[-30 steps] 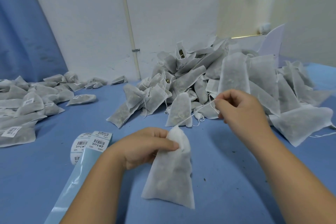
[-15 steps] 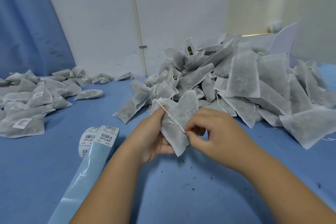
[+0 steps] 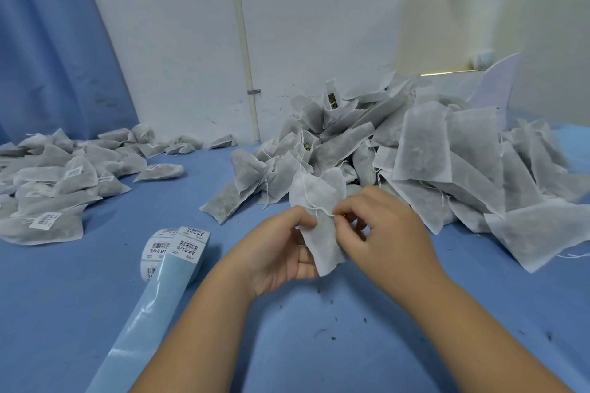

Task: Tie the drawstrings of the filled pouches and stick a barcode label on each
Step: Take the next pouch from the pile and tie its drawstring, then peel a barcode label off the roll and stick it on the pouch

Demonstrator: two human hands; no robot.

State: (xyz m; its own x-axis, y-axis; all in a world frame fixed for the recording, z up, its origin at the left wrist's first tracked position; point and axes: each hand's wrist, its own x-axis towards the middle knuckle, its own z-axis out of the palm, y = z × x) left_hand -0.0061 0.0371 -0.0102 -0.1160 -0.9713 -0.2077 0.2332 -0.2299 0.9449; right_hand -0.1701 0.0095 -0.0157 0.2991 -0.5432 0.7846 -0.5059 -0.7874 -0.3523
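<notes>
Head view.
- Pouch: white, filled, held between both hands over the table, centre.
- Left hand: fingers curled round the pouch below its gathered top.
- Right hand: fingers pinched together on the drawstring.
- Label roll: on the table, just left of the hands, backing strip trailing toward the camera.
- Pouch heap: behind the hands, right.
- Labelled pouches: far left.

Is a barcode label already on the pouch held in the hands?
None shows: the near side of the pouch is plain white. Its far side is hidden, so cannot tell fully.
</notes>
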